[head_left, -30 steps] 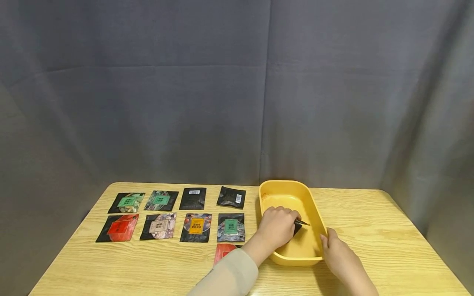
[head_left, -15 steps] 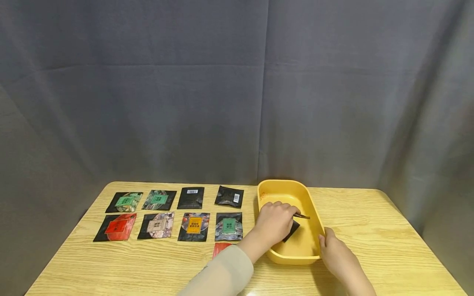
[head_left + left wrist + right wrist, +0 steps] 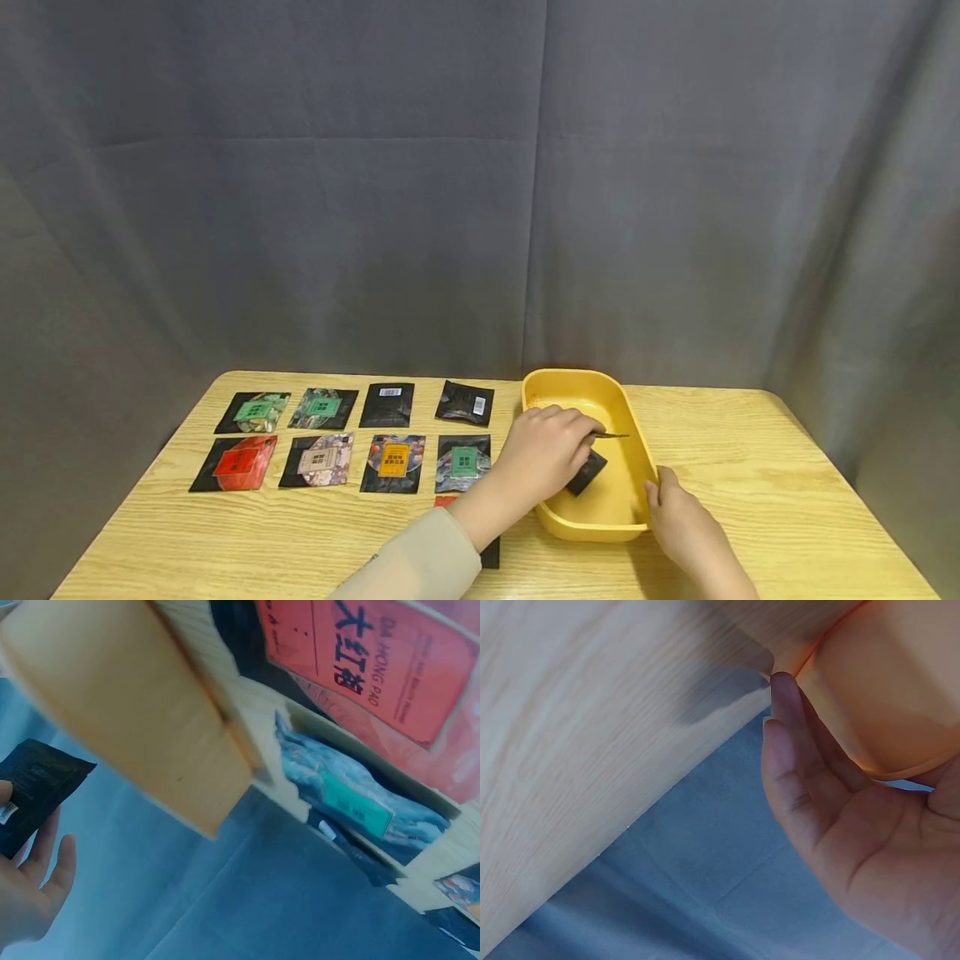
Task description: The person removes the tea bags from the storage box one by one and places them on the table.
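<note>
My left hand (image 3: pixel 551 450), over the yellow bin (image 3: pixel 583 532), pinches a black tea sachet (image 3: pixel 41 787), whose barcode shows beside the thumb in the left wrist view. Seen from the head, that sachet is nearly edge-on and points right. Below the hand, another black sachet (image 3: pixel 587 474) lies on the bin's floor. My right hand (image 3: pixel 686 525) holds the bin's wall at its near right corner, fingers outside it in the right wrist view. A red tea sachet (image 3: pixel 397 675) labelled Da Hong Pao lies left of the bin, mostly hidden from the head by my left forearm.
Left of the bin, tea sachets lie in two rows on the wooden table (image 3: pixel 750 467). The back row ends in a black sachet (image 3: pixel 465 403) with its barcode up; a green-labelled one (image 3: pixel 462 463) lies in front. A grey curtain (image 3: pixel 375 208) hangs behind the table.
My left hand has drawn a little left and up with the sachet, baring more of the sachet lying in the bin. More of the red sachet's black end shows. My right hand keeps its hold.
</note>
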The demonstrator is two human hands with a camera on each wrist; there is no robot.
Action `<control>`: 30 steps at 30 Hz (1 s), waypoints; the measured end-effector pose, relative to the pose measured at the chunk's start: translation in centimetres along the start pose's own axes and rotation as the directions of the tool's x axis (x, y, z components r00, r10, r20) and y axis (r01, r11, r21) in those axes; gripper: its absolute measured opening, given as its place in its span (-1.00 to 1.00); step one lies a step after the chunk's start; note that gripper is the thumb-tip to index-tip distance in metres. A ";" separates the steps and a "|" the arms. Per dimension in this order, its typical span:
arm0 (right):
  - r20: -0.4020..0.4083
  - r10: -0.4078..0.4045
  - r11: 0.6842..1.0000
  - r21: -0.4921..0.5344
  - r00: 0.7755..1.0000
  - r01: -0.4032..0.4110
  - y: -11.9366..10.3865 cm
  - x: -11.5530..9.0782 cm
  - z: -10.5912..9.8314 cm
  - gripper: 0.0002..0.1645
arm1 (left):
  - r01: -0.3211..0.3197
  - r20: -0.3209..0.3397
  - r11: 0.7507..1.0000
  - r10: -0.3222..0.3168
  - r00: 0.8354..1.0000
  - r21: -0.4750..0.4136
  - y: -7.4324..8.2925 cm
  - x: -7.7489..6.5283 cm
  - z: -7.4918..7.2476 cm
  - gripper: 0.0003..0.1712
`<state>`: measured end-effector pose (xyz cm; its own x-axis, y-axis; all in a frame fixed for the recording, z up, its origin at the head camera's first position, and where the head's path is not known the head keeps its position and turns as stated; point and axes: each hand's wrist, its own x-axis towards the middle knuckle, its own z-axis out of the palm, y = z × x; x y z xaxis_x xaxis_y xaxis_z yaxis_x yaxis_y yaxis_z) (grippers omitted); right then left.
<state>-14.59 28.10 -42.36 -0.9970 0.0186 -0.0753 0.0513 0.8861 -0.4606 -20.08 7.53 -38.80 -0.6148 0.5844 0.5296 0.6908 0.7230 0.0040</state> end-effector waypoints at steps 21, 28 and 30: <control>-0.001 -0.003 1.000 0.004 1.000 0.003 -0.1 -0.1 0.0 -0.44 | 0.124 -0.024 0.986 -0.127 0.992 -0.116 -2.9 -7.1 -5.3 -0.81; -0.007 0.000 1.000 -0.002 1.000 0.000 -0.1 0.0 0.0 -0.45 | 0.203 0.036 0.970 -0.200 0.979 -0.134 -4.0 -9.6 -6.5 -0.80; -0.003 0.003 1.000 -0.002 1.000 -0.003 0.0 0.0 0.0 -0.44 | 0.228 0.073 0.962 -0.219 0.973 -0.154 -4.3 -10.3 -6.7 -0.77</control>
<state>-14.55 28.05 -42.35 -0.9970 0.0225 -0.0745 0.0544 0.8868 -0.4590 -14.17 -4.11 -38.60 -0.7772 0.4374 0.4524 0.5827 0.7716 0.2549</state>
